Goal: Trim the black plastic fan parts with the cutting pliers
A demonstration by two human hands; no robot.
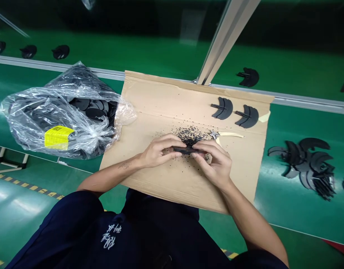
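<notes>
Between my two hands is a dark curved plastic part (185,150), seen nearly edge-on over the cardboard sheet (160,99). My left hand (160,150) is closed on its left end, thumb below and fingers above. At the other end my right hand (214,158) pinches it the same way. Small black plastic scraps (190,133) lie heaped just beyond the hands. Cutting pliers (226,134) with pale yellow handles rest right of the heap, beyond my right hand. Two black curved parts with stems, one (222,108) left of the other (247,116), lie at the upper right of the cardboard.
A clear plastic bag (29,112) with a yellow label (58,137) holds many black parts on the left. A pile of black curved parts (306,160) lies on the green table (289,123) at right. A metal post (222,41) rises behind the cardboard, beside a reflective panel.
</notes>
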